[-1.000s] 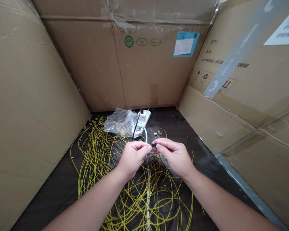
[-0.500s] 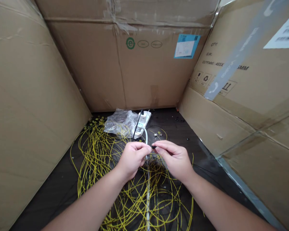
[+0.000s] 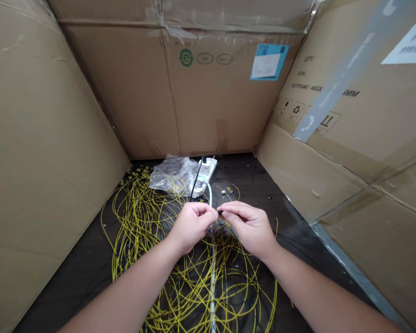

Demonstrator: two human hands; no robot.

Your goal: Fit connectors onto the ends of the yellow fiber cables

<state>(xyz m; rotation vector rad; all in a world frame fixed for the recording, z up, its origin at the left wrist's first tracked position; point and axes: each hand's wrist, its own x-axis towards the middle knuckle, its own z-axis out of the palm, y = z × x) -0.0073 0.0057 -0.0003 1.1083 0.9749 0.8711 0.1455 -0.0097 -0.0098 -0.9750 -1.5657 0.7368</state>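
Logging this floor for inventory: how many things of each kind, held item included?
Yellow cable tangle: 1
White power strip: 1
Clear plastic bag: 1
Small black part between left hand and right hand: 1
Total: 4, tiny loose bits aside

The right carton point(image 3: 333, 152) is printed "QTY:", "G.W:" and "CUT(MM): 465X", then a strip of tape point(image 3: 336, 88) hides the line up to "5MM". Below sit boxed handling signs point(image 3: 291, 109), a recycling sign among them. The back carton point(image 3: 208, 115) bears a green circled "e" mark point(image 3: 186, 58) beside two ovals point(image 3: 204, 58) too small to read, as are its blue label point(image 3: 269, 62) and the white barcode label point(image 3: 409, 44).
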